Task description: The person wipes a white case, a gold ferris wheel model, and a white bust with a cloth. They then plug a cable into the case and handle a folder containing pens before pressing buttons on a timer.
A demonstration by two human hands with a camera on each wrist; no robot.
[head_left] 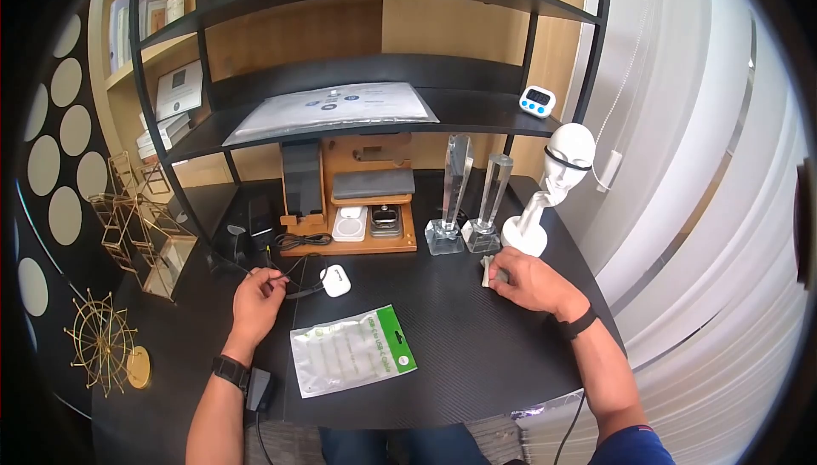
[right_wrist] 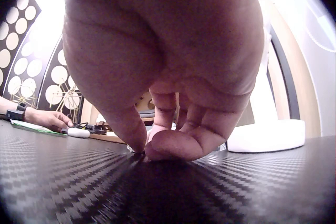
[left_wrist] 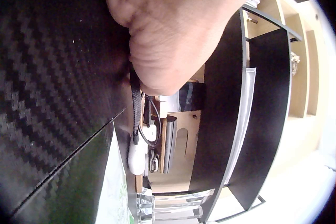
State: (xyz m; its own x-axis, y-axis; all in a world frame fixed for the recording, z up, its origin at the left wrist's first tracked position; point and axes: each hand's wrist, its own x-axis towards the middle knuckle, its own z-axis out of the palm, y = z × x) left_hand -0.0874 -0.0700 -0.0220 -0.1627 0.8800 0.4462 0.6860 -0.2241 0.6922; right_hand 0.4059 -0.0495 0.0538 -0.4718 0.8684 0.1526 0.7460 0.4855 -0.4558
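Note:
My left hand (head_left: 258, 299) is low over the left part of the table, with its fingertips on a black braided strap (left_wrist: 136, 111). That strap leads to a white earbud case (head_left: 336, 280), and thin black cables loop beside the fingers. On the right, my right hand (head_left: 529, 282) pinches a small pale folded piece (head_left: 487, 272) against the tabletop; most of it is hidden by the fingers. Its kind cannot be told. Between the hands lies a flat clear-and-green USB-C cable pouch (head_left: 353, 353), nearer the front edge.
Behind the hands stand a wooden desk organizer (head_left: 387, 238), crystal trophies (head_left: 455, 197) and a white head-shaped figure (head_left: 528, 231). A black shelf (head_left: 477, 112) spans above them. A golden wheel ornament (head_left: 102, 342) is at the left, and a black adapter (head_left: 260, 390) sits by the left wrist.

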